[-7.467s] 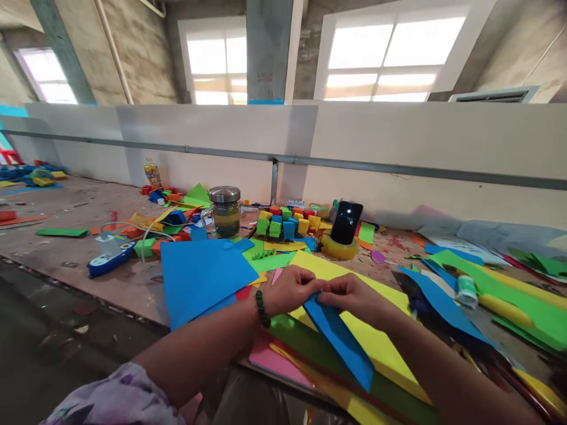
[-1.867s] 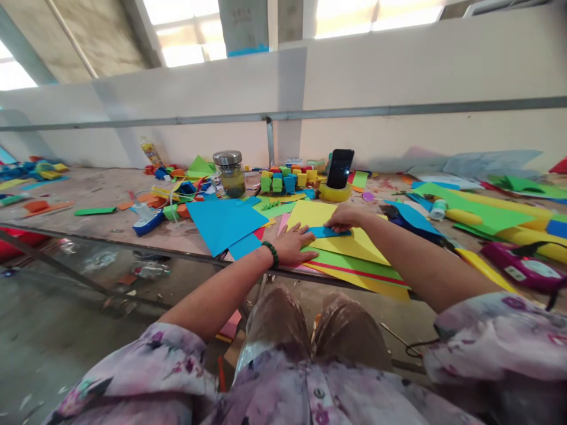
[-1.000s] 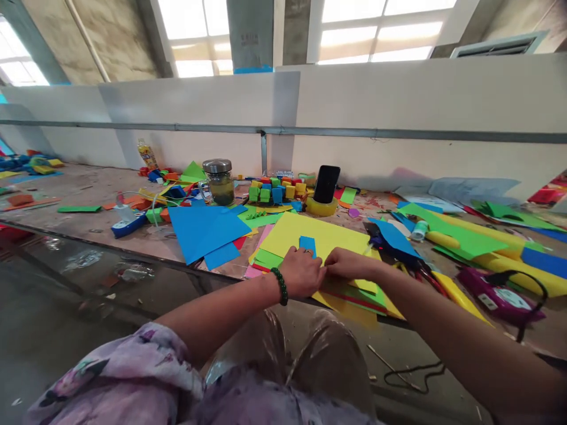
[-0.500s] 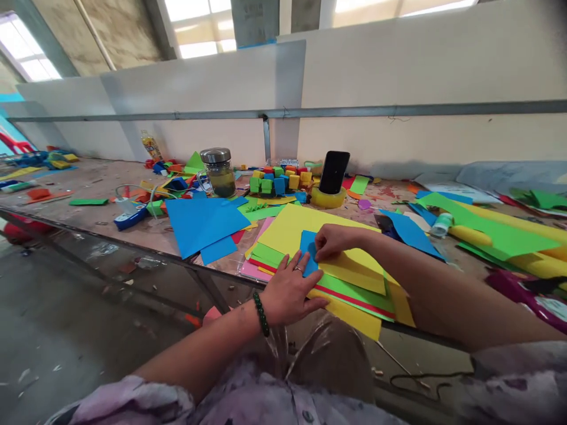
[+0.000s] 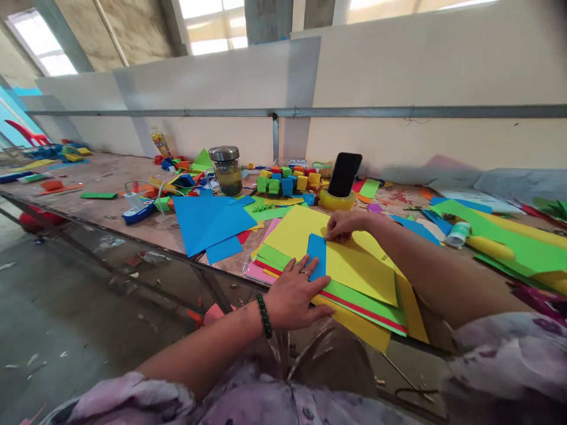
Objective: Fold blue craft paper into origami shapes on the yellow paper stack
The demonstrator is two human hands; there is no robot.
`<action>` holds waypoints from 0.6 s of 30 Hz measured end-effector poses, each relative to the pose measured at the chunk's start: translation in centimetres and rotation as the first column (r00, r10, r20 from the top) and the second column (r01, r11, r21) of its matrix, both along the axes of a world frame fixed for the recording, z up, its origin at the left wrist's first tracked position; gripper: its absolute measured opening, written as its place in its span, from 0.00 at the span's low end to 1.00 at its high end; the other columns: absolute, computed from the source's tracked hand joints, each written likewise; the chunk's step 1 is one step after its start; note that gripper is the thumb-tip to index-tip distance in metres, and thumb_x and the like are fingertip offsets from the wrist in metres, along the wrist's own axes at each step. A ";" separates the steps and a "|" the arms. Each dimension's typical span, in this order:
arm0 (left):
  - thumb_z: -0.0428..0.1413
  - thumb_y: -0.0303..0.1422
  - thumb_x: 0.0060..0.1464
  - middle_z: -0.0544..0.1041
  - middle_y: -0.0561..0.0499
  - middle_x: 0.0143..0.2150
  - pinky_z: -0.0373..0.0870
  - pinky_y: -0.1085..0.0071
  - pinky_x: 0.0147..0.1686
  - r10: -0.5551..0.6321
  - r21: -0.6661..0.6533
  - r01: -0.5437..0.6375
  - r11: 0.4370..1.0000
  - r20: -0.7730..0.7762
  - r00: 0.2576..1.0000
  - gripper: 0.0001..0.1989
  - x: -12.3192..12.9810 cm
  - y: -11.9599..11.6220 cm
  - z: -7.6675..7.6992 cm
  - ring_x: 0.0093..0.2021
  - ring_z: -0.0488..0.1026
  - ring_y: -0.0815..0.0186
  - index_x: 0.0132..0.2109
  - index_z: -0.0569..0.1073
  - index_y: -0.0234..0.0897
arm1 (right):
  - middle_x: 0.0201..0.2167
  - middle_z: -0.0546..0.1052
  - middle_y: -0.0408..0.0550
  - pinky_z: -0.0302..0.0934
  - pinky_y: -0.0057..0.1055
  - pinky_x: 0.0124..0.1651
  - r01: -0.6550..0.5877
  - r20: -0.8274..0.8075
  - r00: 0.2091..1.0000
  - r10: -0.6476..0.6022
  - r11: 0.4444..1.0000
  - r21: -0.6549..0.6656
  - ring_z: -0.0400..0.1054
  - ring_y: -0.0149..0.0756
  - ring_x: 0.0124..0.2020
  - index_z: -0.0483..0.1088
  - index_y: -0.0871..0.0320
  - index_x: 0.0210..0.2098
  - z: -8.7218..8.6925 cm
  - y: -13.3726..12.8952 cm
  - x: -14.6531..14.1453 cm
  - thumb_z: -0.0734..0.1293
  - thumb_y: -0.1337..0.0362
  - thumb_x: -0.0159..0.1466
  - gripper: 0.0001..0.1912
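A narrow blue paper strip (image 5: 316, 255) lies on a yellow sheet (image 5: 287, 227), on top of a stack of coloured sheets at the table's front edge. My left hand (image 5: 299, 293) rests with fingers spread on the strip's lower end and the stack's near edge. At the strip's upper right edge is my right hand (image 5: 345, 225), its fingers curled and pressed together against the paper. Whatever is between those fingers, if anything, is hidden.
Blue sheets (image 5: 210, 224) lie left of the stack. Behind stand a lidded glass jar (image 5: 228, 174), small paper cubes (image 5: 287, 182) and a phone (image 5: 344, 175) on a yellow tape roll (image 5: 336, 200). Green sheets (image 5: 509, 236) and a white bottle (image 5: 458, 234) are at the right.
My right hand has moved up and away from my left hand along the blue strip, more of which now shows. My left hand stays on the stack. The view has shifted slightly.
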State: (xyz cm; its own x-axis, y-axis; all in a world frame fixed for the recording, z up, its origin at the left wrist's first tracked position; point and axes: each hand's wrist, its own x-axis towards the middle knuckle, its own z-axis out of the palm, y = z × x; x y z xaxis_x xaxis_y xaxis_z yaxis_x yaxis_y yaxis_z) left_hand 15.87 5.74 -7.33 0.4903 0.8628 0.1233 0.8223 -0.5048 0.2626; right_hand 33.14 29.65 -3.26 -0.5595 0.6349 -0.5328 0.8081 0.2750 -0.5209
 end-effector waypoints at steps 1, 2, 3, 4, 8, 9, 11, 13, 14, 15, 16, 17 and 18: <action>0.47 0.56 0.58 0.55 0.36 0.70 0.49 0.43 0.64 0.003 0.001 -0.003 1.000 0.002 1.000 0.33 0.0 0.0 0.0 0.69 0.50 0.44 0.63 0.65 0.43 | 0.17 0.74 0.46 0.63 0.28 0.25 0.013 -0.004 1.000 -0.013 1.000 0.027 0.68 0.33 0.21 0.71 0.60 0.20 0.1 0.2 0.2 0.78 0.42 0.36 0.28; 0.48 0.56 0.58 0.56 0.36 0.70 0.49 0.43 0.64 0.005 0.004 -0.005 1.000 0.005 1.000 0.32 0.0 0.0 0.0 0.69 0.51 0.44 0.62 0.65 0.43 | 0.17 0.74 0.47 0.63 0.28 0.24 0.024 -0.009 1.000 -0.024 0.998 0.058 0.68 0.33 0.21 0.70 0.60 0.19 0.2 0.2 0.5 0.77 0.41 0.37 0.29; 0.48 0.56 0.58 0.56 0.36 0.70 0.49 0.43 0.64 0.007 0.007 -0.007 1.000 0.008 1.000 0.32 0.0 0.0 0.0 0.69 0.51 0.44 0.62 0.65 0.43 | 0.18 0.73 0.47 0.62 0.28 0.24 0.035 -0.018 0.999 -0.033 0.995 0.094 0.67 0.32 0.21 0.70 0.60 0.19 0.3 0.2 0.7 0.76 0.40 0.38 0.29; 0.48 0.57 0.58 0.56 0.37 0.69 0.50 0.42 0.64 0.006 0.012 -0.006 1.000 0.012 1.000 0.32 0.0 0.1 0.0 0.69 0.51 0.44 0.62 0.65 0.44 | 0.19 0.74 0.47 0.61 0.28 0.25 0.044 -0.033 0.999 -0.040 0.990 0.135 0.67 0.32 0.21 0.70 0.60 0.20 0.4 -0.1 0.8 0.75 0.38 0.41 0.29; 0.49 0.57 0.57 0.58 0.36 0.68 0.50 0.41 0.63 -0.002 0.033 0.001 0.999 0.033 0.999 0.33 0.0 0.2 -0.1 0.68 0.53 0.43 0.61 0.66 0.44 | 0.28 0.77 0.48 0.60 0.28 0.29 0.077 -0.113 0.993 -0.043 0.945 0.318 0.68 0.35 0.28 0.74 0.58 0.32 0.4 -2.4 0.4 0.73 0.38 0.45 0.30; 0.49 0.57 0.56 0.58 0.37 0.68 0.50 0.41 0.63 -0.003 0.033 0.002 0.999 0.042 0.999 0.32 0.0 0.2 0.0 0.68 0.54 0.43 0.61 0.66 0.44 | 0.30 0.77 0.48 0.59 0.29 0.31 0.086 -0.128 0.991 -0.043 0.930 0.357 0.69 0.37 0.31 0.74 0.57 0.34 0.2 -3.2 0.1 0.74 0.40 0.43 0.30; 0.48 0.57 0.57 0.59 0.39 0.68 0.51 0.39 0.62 -0.009 0.014 0.008 1.000 0.063 0.998 0.30 -0.1 0.3 0.1 0.68 0.54 0.44 0.60 0.68 0.46 | 0.30 0.76 0.47 0.58 0.29 0.32 0.108 -0.153 0.987 -0.048 0.907 0.407 0.69 0.39 0.34 0.74 0.56 0.34 -0.3 -4.6 -0.2 0.78 0.44 0.37 0.30; 0.46 0.54 0.61 0.61 0.42 0.67 0.52 0.38 0.62 -0.024 -0.016 0.026 1.000 0.088 0.996 0.25 -0.2 0.5 0.4 0.68 0.55 0.47 0.58 0.69 0.48 | 0.27 0.76 0.45 0.56 0.29 0.31 0.126 -0.180 0.982 -0.054 0.902 0.414 0.68 0.39 0.32 0.73 0.56 0.28 -0.8 -5.6 -0.2 0.78 0.47 0.35 0.26; 0.46 0.51 0.62 0.62 0.43 0.66 0.54 0.40 0.61 -0.033 -0.025 0.036 0.999 0.109 0.994 0.23 -0.3 0.8 0.5 0.67 0.57 0.49 0.58 0.69 0.49 | 0.25 0.75 0.44 0.55 0.29 0.30 0.136 -0.199 0.978 -0.058 0.903 0.406 0.67 0.38 0.31 0.72 0.57 0.26 -1.0 -6.0 0.0 0.78 0.48 0.36 0.24; 0.47 0.49 0.63 0.64 0.44 0.65 0.56 0.43 0.62 -0.034 -0.026 0.039 0.999 0.141 0.989 0.22 -0.4 1.2 0.7 0.66 0.60 0.51 0.58 0.69 0.48 | 0.23 0.73 0.43 0.54 0.29 0.28 0.151 -0.224 0.972 -0.064 0.905 0.397 0.66 0.37 0.29 0.71 0.57 0.23 -1.2 -6.3 0.3 0.78 0.48 0.36 0.23; 0.49 0.46 0.63 0.66 0.44 0.63 0.58 0.48 0.62 -0.027 -0.018 0.031 0.999 0.184 0.983 0.21 -0.5 1.8 0.8 0.64 0.62 0.54 0.59 0.68 0.46 | 0.21 0.72 0.42 0.53 0.29 0.27 0.171 -0.255 0.964 -0.073 0.906 0.387 0.65 0.36 0.27 0.70 0.57 0.22 -1.4 -6.5 0.6 0.77 0.48 0.37 0.23; 0.52 0.44 0.61 0.68 0.43 0.62 0.59 0.52 0.62 -0.005 -0.003 0.006 1.000 0.237 0.972 0.23 -0.7 2.5 1.1 0.63 0.64 0.56 0.60 0.67 0.42 | 0.19 0.71 0.42 0.52 0.29 0.26 0.194 -0.293 0.952 -0.083 0.907 0.375 0.64 0.35 0.26 0.69 0.57 0.21 -1.5 -6.6 0.9 0.77 0.47 0.37 0.23; 0.55 0.42 0.59 0.68 0.41 0.61 0.60 0.57 0.62 0.035 0.003 -0.037 0.999 0.293 0.955 0.26 -0.9 3.3 1.3 0.62 0.64 0.56 0.61 0.65 0.38 | 0.19 0.70 0.41 0.52 0.29 0.26 0.218 -0.336 0.937 -0.091 0.906 0.362 0.63 0.34 0.25 0.69 0.58 0.22 -1.6 -6.7 1.1 0.76 0.46 0.38 0.24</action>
State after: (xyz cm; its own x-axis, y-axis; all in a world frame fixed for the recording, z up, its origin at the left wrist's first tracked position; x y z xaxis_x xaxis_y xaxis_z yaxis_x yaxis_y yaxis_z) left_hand 14.93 9.07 -5.99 0.4004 0.8775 0.2640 0.7273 -0.4796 0.4909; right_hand 34.26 22.95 -4.81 -0.5308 0.8463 -0.0455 0.6758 0.3902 -0.6254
